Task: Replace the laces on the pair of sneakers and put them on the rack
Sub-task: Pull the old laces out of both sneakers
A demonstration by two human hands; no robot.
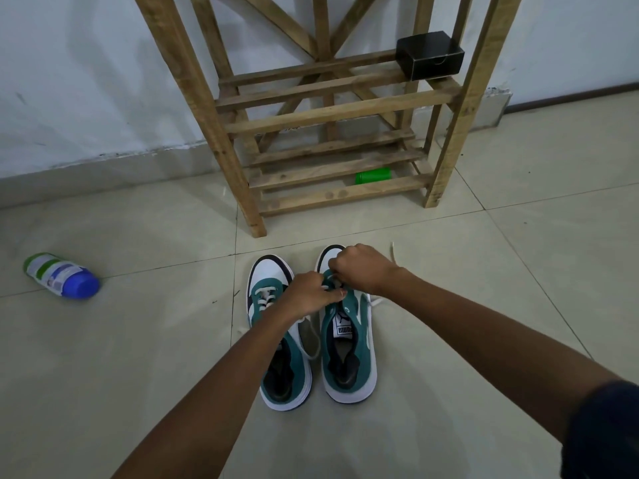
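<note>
- Working at the toe end of the right sneaker (349,344), both hands meet over its lowest eyelets; the left hand (307,294) and right hand (361,269) each have fingers curled, apparently pinching the white lace (377,301), probably to thread it
- Beside it, touching or nearly so, the left sneaker (280,340) is only partly laced, so neither is ready
- Both stand toes toward the wooden rack (332,108), just in front of it, handy for shelving
- Teal suede-looking uppers, white rubbery soles; the rack's slats are rough and unpainted
- Left of the rack a blue-capped bottle (62,276) lies on smooth tiles
</note>
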